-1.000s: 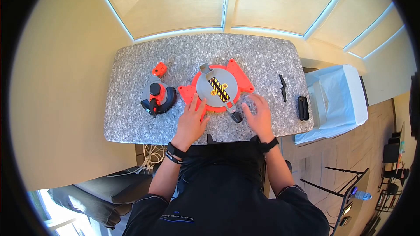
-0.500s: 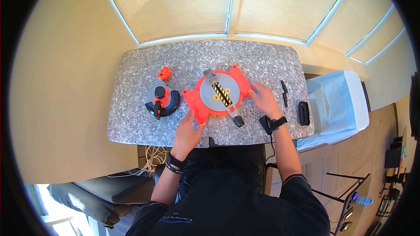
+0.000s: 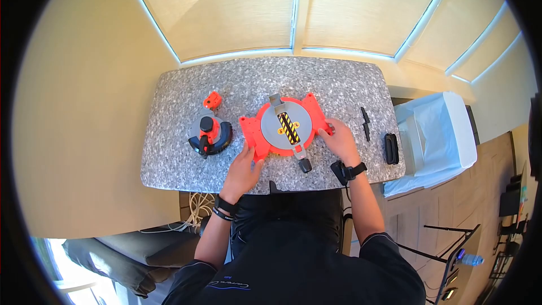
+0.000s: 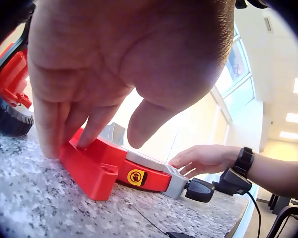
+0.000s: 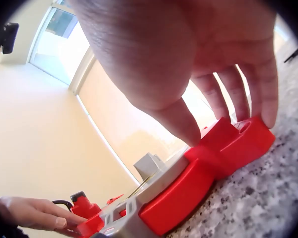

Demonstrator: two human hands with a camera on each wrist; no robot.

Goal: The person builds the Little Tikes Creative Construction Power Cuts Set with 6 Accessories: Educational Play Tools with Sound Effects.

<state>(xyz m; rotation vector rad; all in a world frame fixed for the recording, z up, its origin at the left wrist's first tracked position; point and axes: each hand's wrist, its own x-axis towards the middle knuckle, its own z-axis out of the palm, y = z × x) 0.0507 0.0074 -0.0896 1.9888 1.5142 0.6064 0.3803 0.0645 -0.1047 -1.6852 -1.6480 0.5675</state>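
Note:
A toy mitre saw base [image 3: 303, 120], red with a grey round turntable, lies on the speckled table. A black-tipped handle [image 3: 305, 165] sticks out at its front. My left hand [image 3: 241, 175] holds the base's left red wing [image 4: 92, 171], with fingers over the outer side and thumb towards the turntable. At the other side my right hand [image 3: 342, 142] grips the right wing [image 5: 243, 144] between thumb and fingers. The toy saw head [image 3: 210, 130], with a dark blade guard, stands left of the base.
Behind the saw head lies a small red part [image 3: 212, 100]. Two thin black pieces [image 3: 366, 123] and a black oblong object [image 3: 391, 148] are on the right of the table. A bin with a pale blue liner [image 3: 451, 135] stands beyond the right edge.
My right hand has moved from near the front handle up to the right wing and taken hold. My left hand has shifted to the left wing's front end. The base has turned slightly clockwise.

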